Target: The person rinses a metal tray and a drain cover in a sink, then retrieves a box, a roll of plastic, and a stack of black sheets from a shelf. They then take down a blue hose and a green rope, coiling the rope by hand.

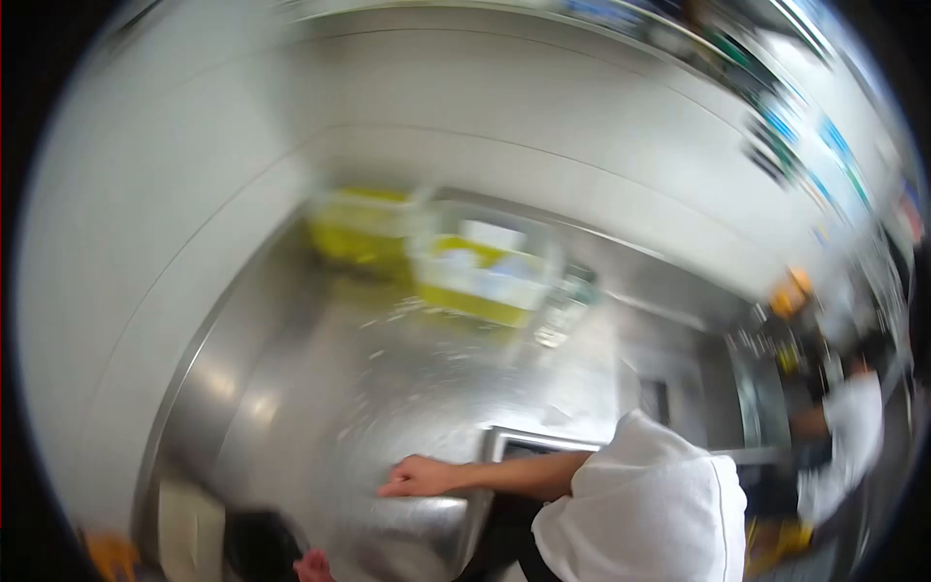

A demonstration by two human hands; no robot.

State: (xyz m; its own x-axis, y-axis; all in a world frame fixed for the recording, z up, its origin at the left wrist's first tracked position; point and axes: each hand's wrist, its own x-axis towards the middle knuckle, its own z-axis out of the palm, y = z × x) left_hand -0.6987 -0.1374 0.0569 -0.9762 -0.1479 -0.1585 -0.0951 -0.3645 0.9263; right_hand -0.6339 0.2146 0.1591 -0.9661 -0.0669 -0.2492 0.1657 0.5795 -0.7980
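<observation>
My right hand (419,477) reaches in from a white sleeve (648,500), low over the steel counter (291,407). Its fingers are curled together beside a shiny metal edge, and whatever may be in them is hidden. At the bottom edge of the view, only a blurred part of my left hand (312,565) shows, next to a black object (260,545); its fingers cannot be made out. Beyond my right hand, a clear container with yellow contents and white items (475,296) stands near the wall.
A second yellow container (359,233) stands at the back left, and a glass jar (565,308) is right of the containers. A sink (669,388) lies to the right. Another person in white (853,436) is at the far right. A shelf (485,12) runs above.
</observation>
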